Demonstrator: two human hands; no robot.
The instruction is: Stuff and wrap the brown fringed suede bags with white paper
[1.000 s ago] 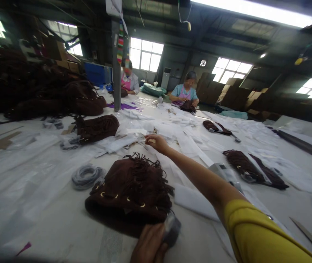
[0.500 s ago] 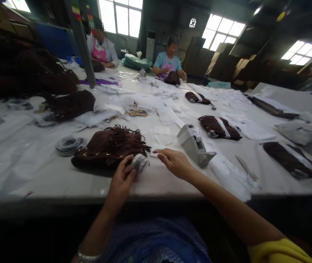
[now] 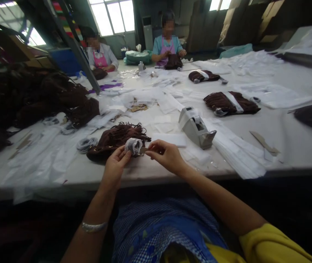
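My left hand (image 3: 115, 164) is closed around a small roll (image 3: 133, 145) in grey and white wrapping, held over the front of a dark brown fringed bag (image 3: 108, 140). At the roll's right side, my right hand (image 3: 169, 156) pinches a small flat brown piece (image 3: 144, 150) between thumb and fingers. Whether that piece is fixed to the roll I cannot tell. The bag lies flat, with gold eyelets along its left edge and its fringe to the right. Left of it rests a grey coil (image 3: 86, 144). A grey tape dispenser (image 3: 197, 128) stands beyond my right hand.
White sheets (image 3: 235, 151) fan out right of the dispenser, near a brown flat strip (image 3: 264, 142). Further back lie banded brown bundles (image 3: 231, 103). Dark bags (image 3: 35, 98) are heaped at left beside a metal post (image 3: 76, 47). Two people work across the table.
My view has tilted and turned. My left hand has raised the roll in front of the bag. My right hand, earlier apart from the roll, now pinches the small brown piece beside it.
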